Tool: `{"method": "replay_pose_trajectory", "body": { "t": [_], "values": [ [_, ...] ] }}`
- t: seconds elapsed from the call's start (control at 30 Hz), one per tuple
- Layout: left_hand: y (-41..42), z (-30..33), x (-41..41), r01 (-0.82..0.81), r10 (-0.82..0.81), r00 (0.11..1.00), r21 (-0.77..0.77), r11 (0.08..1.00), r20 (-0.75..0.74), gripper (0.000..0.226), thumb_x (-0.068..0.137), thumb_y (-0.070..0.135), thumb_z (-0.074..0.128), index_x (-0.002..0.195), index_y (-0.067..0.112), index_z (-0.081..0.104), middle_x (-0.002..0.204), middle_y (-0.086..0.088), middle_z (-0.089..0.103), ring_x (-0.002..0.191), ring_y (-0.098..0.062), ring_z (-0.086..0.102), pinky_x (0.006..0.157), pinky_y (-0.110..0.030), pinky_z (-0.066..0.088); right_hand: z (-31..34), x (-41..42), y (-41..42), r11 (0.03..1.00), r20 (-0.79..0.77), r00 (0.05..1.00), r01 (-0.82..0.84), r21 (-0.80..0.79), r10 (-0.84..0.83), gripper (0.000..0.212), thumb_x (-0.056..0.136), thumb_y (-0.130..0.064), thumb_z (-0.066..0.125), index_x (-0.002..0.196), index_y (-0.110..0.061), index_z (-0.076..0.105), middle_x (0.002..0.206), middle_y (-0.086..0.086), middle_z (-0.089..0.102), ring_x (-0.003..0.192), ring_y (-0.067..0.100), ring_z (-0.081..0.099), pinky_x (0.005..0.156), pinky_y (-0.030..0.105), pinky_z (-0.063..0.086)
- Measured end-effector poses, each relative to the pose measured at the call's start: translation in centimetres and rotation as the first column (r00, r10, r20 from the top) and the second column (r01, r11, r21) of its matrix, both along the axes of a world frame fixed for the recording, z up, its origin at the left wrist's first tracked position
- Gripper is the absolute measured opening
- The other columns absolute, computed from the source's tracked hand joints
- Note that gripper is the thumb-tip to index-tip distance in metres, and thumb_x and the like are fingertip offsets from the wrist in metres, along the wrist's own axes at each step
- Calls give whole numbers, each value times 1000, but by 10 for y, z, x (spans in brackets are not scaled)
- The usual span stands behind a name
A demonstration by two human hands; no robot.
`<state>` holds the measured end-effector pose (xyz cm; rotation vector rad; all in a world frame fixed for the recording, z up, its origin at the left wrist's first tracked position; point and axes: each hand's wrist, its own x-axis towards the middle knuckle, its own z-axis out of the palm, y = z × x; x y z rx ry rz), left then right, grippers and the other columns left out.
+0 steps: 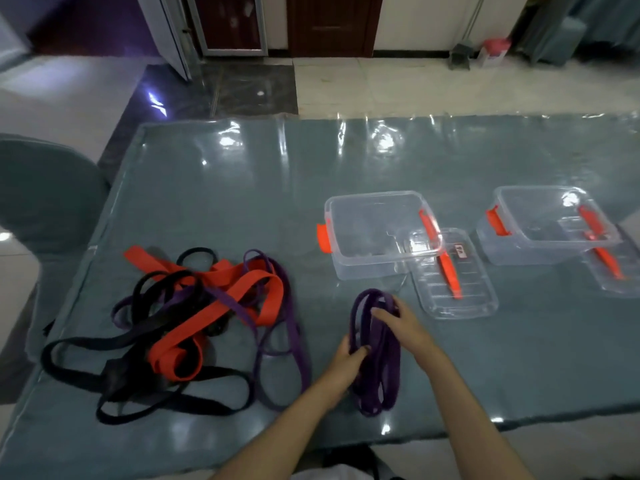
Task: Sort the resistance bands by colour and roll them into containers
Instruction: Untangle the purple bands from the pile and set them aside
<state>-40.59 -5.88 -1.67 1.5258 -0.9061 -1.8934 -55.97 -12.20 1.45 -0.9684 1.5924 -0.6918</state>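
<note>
A folded purple resistance band (pixel 381 368) lies in long loops near the table's front edge. My left hand (pixel 348 358) grips its left strands at mid-length. My right hand (pixel 398 322) pinches its upper end. To the left sits a tangled pile of orange bands (pixel 242 299), black bands (pixel 138 341) and more purple bands (pixel 294 341). Two clear containers with orange clips stand open: one (pixel 367 261) just beyond my hands, the other (pixel 512 251) at the right. Both look empty.
A clear lid (pixel 457 303) leans against the near container's right side, and a second lid (pixel 616 275) lies by the right container. A grey-covered chair (pixel 45 188) stands off the table's left edge. The table (pixel 242 188) has a glossy grey-blue cover.
</note>
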Motion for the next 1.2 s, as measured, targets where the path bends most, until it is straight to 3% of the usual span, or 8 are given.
{"method": "replay_pose_trajectory", "body": {
  "t": [0.1, 0.27, 0.43, 0.6, 0.73, 0.87, 1.0, 1.2],
  "values": [
    [-11, -6, -19, 1, -1, 991, -1, 1000, 133, 25, 109, 21, 51, 129, 34, 46, 134, 8, 61, 111, -10, 61, 77, -9, 48, -37, -32, -12, 977, -312, 926, -209, 48, 213, 32, 95, -13, 70, 126, -9, 62, 120, 14, 70, 115, 35, 65, 98, 40, 50],
    [-17, -25, -12, 128, -59, 904, -136, 982, 423, 59, 103, 20, 62, 157, 19, 38, 151, 4, 51, 142, -18, 49, 115, -29, 40, -54, -53, -11, 972, -578, 794, -234, -6, 188, 66, 92, -25, 77, 149, -9, 49, 145, 26, 46, 138, 41, 46, 116, 48, 40],
    [-25, -11, 23, 242, -62, 798, -223, 944, 600, 42, 99, 15, 65, 141, 16, 60, 135, -2, 64, 124, -19, 62, 104, -22, 44, -31, -44, -13, 911, -588, 746, -411, -40, 311, 65, 95, -41, 72, 151, -20, 45, 162, 14, 29, 151, 34, 30, 122, 47, 32],
    [-27, 5, 83, 222, 188, 631, -407, 886, 753, 28, 91, 12, 69, 119, 20, 71, 112, 5, 64, 108, -19, 62, 98, -38, 51, -28, -3, -7, 793, -739, 631, -565, -228, 237, 40, 95, -36, 72, 130, -18, 65, 145, 12, 52, 138, 34, 48, 113, 60, 41],
    [-29, 8, 136, 47, 389, 441, -454, 890, 809, 23, 85, 13, 74, 107, 19, 69, 110, -3, 62, 98, -28, 60, 84, -44, 54, -32, 34, -9, 692, -601, 652, -689, -215, 462, 31, 97, -30, 68, 124, -15, 67, 125, 4, 64, 117, 25, 62, 103, 40, 50],
    [-33, 4, 174, -331, 365, 616, -191, 924, 699, 28, 90, 25, 78, 102, 14, 55, 102, -5, 62, 94, -30, 64, 86, -43, 54, -37, 83, -4, 648, -408, 593, -762, -5, 694, 46, 98, -33, 70, 137, -11, 60, 128, 12, 68, 118, 26, 65, 106, 39, 48],
    [-33, -19, 182, -190, 228, 783, -127, 974, 579, 21, 91, 5, 72, 92, 22, 61, 91, -6, 71, 98, -36, 72, 84, -48, 60, -54, 127, 6, 609, -300, 550, -777, 156, 779, 75, 95, -29, 74, 157, -13, 35, 149, 10, 56, 136, 27, 55, 104, 26, 41],
    [-31, 4, 204, -412, 424, 877, -103, 906, 228, 23, 97, -5, 63, 84, 12, 55, 84, -8, 59, 76, -20, 65, 58, -31, 62, -80, 155, 21, 859, -379, 775, -493, 136, 505, 66, 81, -16, 86, 136, -8, 52, 127, 8, 65, 119, 26, 63, 96, 33, 48]
  ]
}}
